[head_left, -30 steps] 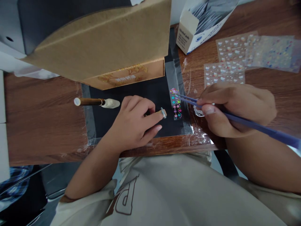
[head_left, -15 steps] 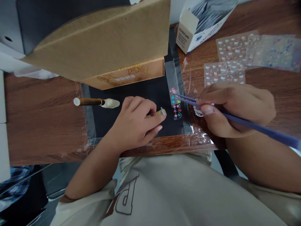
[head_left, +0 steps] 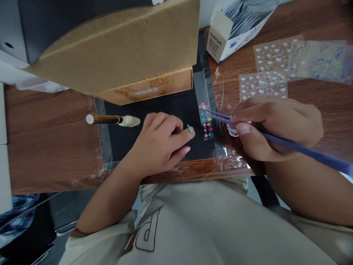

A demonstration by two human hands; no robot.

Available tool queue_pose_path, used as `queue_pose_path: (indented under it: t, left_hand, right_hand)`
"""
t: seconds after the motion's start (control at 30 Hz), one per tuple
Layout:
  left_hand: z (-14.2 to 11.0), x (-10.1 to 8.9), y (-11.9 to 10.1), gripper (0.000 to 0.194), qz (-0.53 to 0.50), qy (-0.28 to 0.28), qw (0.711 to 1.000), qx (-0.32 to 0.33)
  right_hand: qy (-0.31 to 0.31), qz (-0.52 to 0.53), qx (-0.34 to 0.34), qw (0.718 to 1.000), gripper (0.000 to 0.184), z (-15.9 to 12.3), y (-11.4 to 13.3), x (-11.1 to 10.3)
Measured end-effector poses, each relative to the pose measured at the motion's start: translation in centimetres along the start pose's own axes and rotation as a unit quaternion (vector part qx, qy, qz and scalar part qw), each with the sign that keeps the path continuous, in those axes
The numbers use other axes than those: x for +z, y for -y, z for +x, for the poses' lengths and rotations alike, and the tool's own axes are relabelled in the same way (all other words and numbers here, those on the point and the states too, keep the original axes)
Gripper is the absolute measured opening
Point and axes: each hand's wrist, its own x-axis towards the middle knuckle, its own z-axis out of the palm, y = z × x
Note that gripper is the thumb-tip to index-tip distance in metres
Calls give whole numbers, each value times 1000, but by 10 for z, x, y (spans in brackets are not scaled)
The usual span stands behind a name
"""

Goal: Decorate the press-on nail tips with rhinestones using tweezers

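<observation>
"Start at the left. What do you have?"

"From my seat, a bottle [head_left: 131, 121] with a gold cap on the black mat [head_left: 121, 145]. Just right of it is the left hand [head_left: 158, 143]: back up, forearm slanting in from the lower left, wrist near the table edge, fingers curled."

"Is it gripping?"

"Yes, a small tan stick [head_left: 179, 131], pinched between thumb and forefinger over the mat. A grey-blue piece [head_left: 190, 129] sits at its right end, by the fingertip."

"Further right?"

"A strip [head_left: 209, 124] of coloured gems along the mat's right side, just beside that piece. The tweezers [head_left: 298, 145] point left, tips over the strip; I can't tell whether they touch it."

"And the right hand [head_left: 278, 127]?"

"Closed on the tweezers, thumb nearest me, fingers folded behind, forearm rising from the lower right. Whether it rests on the table [head_left: 325, 101], I can't tell. Past it, towards the far side, I see clear sticker sheets [head_left: 271, 82], some overlapping."
</observation>
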Motion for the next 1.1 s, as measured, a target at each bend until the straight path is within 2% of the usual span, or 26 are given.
queue_pose_path:
  t: [1.1]
  left_hand:
    - [1, 0, 1, 28, -8, -1, 1000, 2]
  right_hand:
    - [23, -4, 1, 1000, 12, 2, 3, -2]
